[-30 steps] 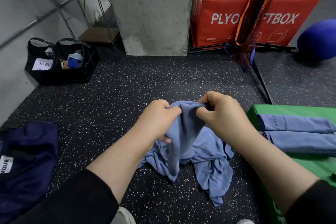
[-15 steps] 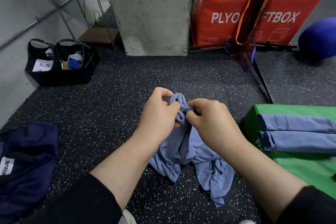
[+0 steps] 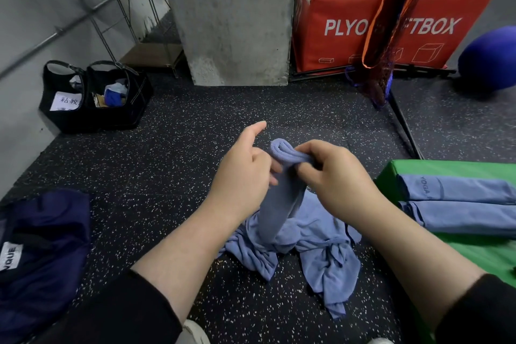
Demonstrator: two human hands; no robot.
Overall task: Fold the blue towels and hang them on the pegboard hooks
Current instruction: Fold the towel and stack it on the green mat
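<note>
Scene: A person crouches over a speckled black rubber floor point(image 3: 173, 153) in a gym corner, both forearms reaching forward, black sleeves at the frame's lower edge.
Right hand: The right hand point(image 3: 332, 176) pinches a bunched fold of the blue towel point(image 3: 282, 204), fingers curled over the fold's top at about 1 o'clock from the frame's centre.
Left hand: The left hand point(image 3: 245, 173) touches the same raised fold from the 9 o'clock side; its index finger points straight out toward 12 o'clock while the lower fingers curl against the cloth.
Towel: The raised part stands as a narrow column between the two hands; the remainder lies crumpled on the floor below them, trailing toward 5 o'clock.
Folded towels: Two folded blue towels point(image 3: 458, 204) lie side by side on a green soft box point(image 3: 474, 254) at 3 o'clock, the farther one printed "YOGA".
Surroundings: A red plyo soft box point(image 3: 349, 3) stands at 1 o'clock behind a hanging orange-and-black mesh net point(image 3: 382, 36). A concrete pillar point(image 3: 231, 17) rises at 12 o'clock. Black open bags point(image 3: 92, 95) sit against the wall at 10 o'clock, just in front of a wire shelf point(image 3: 131, 17). A dark navy bag point(image 3: 42, 254) lies at 8 o'clock, and a blue ball point(image 3: 491, 61) is at 2 o'clock.
</note>
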